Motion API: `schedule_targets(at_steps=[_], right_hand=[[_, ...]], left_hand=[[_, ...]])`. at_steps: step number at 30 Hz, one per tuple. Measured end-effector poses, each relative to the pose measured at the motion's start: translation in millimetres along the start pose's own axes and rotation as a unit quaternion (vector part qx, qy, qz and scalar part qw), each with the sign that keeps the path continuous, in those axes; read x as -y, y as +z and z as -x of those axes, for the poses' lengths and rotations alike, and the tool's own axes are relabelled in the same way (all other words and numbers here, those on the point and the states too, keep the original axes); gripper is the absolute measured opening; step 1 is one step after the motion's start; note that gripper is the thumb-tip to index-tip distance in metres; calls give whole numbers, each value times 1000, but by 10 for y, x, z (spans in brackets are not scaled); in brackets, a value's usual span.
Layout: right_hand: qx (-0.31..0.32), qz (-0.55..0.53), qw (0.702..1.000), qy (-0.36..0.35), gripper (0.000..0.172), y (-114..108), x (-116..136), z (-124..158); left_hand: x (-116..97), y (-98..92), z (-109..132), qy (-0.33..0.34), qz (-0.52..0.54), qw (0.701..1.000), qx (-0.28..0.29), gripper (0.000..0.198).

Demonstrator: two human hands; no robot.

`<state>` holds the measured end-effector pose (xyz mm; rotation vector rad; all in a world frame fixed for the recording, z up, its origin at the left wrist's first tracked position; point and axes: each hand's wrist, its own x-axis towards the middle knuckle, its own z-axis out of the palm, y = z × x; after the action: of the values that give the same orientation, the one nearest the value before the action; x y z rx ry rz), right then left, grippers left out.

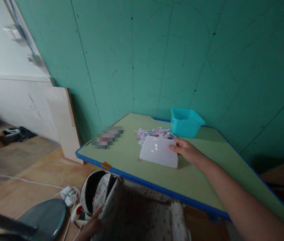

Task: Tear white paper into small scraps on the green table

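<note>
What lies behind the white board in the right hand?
Paper scraps show past the top edge of the white board; whatever the board covers cannot be seen.

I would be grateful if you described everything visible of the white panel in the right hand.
The white panel looks thin, glossy and plastic-like, with a rounded upper left corner and bright reflections. It is held at a tilt over the green table, partly hiding the paper scraps. The right hand grips its right edge, thumb on the near face. Whether it touches the table is unclear.
</note>
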<state>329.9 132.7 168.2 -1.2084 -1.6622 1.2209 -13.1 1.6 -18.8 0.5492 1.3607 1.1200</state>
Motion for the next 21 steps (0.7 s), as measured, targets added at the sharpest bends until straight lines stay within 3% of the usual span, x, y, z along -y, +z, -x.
schedule_targets(at_steps=[6, 13, 21], right_hand=[[-25, 1, 1000, -4, 22, -19, -3, -18], [41, 2, 999, 8, 27, 37, -37, 13], [99, 8, 995, -7, 22, 207, -11, 80]], left_hand=[[39, -4, -61, 15, 12, 1000, -19, 22], [88, -4, -20, 63, -3, 997, -52, 22], [-9, 84, 26, 83, -35, 992, -88, 26]])
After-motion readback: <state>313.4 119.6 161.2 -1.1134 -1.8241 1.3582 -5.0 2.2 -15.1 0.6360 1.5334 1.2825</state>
